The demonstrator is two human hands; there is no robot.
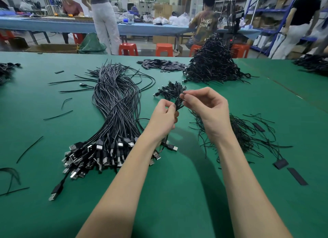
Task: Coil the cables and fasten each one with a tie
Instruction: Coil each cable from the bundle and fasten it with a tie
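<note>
Above the desk, both hands pinch 1 coiled cable: left hand grips the coil, right hand the tie (barely visible). Advice: twist tight, keeping loops gathered.

2 hands on 1 coiled cable above green table

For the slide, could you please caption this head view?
Both hands, left hand and right hand, pinch a small black cable coil above the green table.
</note>
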